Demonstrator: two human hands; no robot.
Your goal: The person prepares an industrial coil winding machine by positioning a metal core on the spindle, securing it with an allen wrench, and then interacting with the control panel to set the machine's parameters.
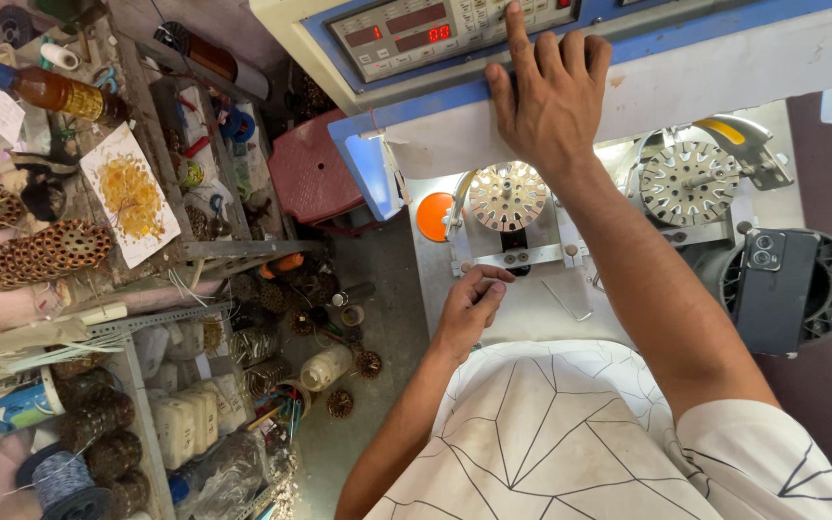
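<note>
Right hand (549, 101) spread, forefinger on far control panel (416, 34). Left hand (469, 306) curled near slotted metal disc (507, 195), perhaps pinching something; cannot tell.

orange knob (433, 216), red stool (311, 175), blue spool (62, 481)

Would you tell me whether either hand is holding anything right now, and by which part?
Nothing is clearly held. The right hand presses a fingertip on the control panel; the left hand pinches its fingertips at the winding fixture.
</note>
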